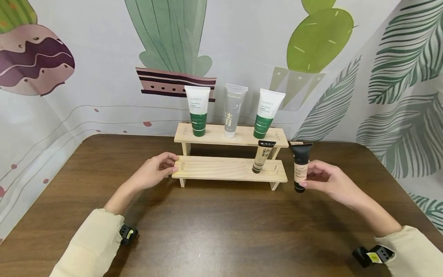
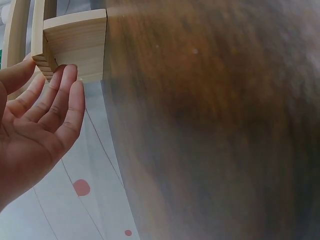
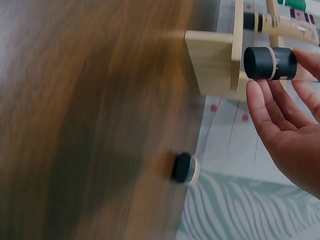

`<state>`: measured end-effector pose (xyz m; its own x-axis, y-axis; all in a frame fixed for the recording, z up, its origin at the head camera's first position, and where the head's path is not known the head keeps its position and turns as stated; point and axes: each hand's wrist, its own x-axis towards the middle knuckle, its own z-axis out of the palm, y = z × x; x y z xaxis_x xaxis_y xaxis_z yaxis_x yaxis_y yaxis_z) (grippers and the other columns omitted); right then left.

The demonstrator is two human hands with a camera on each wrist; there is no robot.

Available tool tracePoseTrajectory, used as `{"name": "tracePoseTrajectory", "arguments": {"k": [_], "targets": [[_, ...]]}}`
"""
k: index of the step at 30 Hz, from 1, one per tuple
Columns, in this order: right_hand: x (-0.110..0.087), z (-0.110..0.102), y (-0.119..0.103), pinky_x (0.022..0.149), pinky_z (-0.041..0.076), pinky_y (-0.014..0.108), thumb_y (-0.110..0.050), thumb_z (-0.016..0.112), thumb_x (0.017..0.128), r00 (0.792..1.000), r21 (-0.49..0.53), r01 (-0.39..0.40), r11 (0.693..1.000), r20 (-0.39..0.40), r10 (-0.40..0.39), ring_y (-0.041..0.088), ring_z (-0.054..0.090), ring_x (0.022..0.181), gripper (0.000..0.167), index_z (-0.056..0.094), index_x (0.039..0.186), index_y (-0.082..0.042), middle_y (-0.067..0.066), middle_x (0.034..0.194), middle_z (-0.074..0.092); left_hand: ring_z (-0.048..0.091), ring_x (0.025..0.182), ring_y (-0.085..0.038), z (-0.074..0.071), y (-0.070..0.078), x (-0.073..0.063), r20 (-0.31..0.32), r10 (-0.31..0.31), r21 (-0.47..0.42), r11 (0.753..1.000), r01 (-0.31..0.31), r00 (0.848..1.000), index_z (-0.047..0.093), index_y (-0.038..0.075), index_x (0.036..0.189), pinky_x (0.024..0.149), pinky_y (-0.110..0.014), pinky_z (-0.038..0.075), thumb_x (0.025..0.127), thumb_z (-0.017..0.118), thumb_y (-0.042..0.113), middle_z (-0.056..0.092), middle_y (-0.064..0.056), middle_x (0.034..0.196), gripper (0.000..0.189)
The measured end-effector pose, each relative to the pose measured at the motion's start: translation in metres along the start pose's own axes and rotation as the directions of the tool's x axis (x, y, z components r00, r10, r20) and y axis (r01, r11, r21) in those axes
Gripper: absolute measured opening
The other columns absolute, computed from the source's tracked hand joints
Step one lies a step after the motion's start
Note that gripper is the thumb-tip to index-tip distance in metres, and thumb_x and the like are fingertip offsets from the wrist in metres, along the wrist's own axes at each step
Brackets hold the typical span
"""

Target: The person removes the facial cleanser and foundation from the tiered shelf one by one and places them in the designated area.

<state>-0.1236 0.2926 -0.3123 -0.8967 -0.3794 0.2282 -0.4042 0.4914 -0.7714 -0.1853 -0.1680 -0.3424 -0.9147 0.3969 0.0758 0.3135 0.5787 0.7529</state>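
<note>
Nearly upright beige tube (image 1: 300, 168)
Right hand (image 1: 331, 180) pinches it, lower shelf (image 1: 218, 168) just leftward; left hand (image 1: 155, 170) grips shelf's far end.

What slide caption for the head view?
Left hand grips a two-tier wooden stand holding four tubes; right hand holds a black-and-beige tube beside it.

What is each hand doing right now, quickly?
Left hand: closed lightly, fingers and thumb gripping the left end of the lower wooden shelf.
Right hand: closed, holding a black-and-beige tube.
</note>
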Motion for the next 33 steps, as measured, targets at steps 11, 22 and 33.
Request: {"name": "tracePoseTrajectory", "arguments": {"k": [11, 22, 33], "targets": [[-0.004, -0.019, 0.02, 0.062, 0.052, 0.028, 0.007, 0.063, 0.081, 0.994, 0.077, -0.087, 0.993, -0.053, 0.091, 0.01, 0.062, 0.075, 0.024, 0.055, 0.103, 0.003, 0.002, 0.087, 0.065, 0.059, 0.087, -0.025, 0.0, -0.002, 0.0, -0.006, 0.013, -0.007, 1.0, -0.013, 1.0, 0.054, -0.001, 0.11, 0.07, -0.033, 0.049, 0.088, 0.059, 0.005, 0.061, -0.015, 0.097, 0.024], [-0.006, -0.031, 0.048, 0.06, 0.053, 0.028, 0.004, 0.062, 0.083, 0.988, 0.143, -0.092, 0.985, -0.11, 0.109, 0.011, 0.062, 0.072, 0.02, 0.055, 0.1, -0.001, -0.001, 0.086, 0.064, 0.059, 0.087, -0.026, 0.002, -0.002, 0.0, -0.008, 0.012, -0.012, 1.0, -0.012, 1.0, 0.053, -0.002, 0.11, 0.07, -0.033, 0.049, 0.087, 0.059, 0.003, 0.061, -0.016, 0.097, 0.024], [-0.006, -0.04, 0.081, 0.059, 0.052, 0.024, 0.001, 0.062, 0.084, 0.965, 0.178, -0.139, 0.974, -0.198, 0.174, 0.009, 0.062, 0.072, 0.017, 0.056, 0.099, -0.003, -0.006, 0.086, 0.064, 0.059, 0.087, -0.026, 0.002, -0.003, 0.001, -0.01, 0.012, -0.012, 1.0, -0.013, 1.0, 0.053, -0.002, 0.11, 0.069, -0.032, 0.05, 0.087, 0.059, 0.003, 0.06, -0.016, 0.097, 0.024]]}}
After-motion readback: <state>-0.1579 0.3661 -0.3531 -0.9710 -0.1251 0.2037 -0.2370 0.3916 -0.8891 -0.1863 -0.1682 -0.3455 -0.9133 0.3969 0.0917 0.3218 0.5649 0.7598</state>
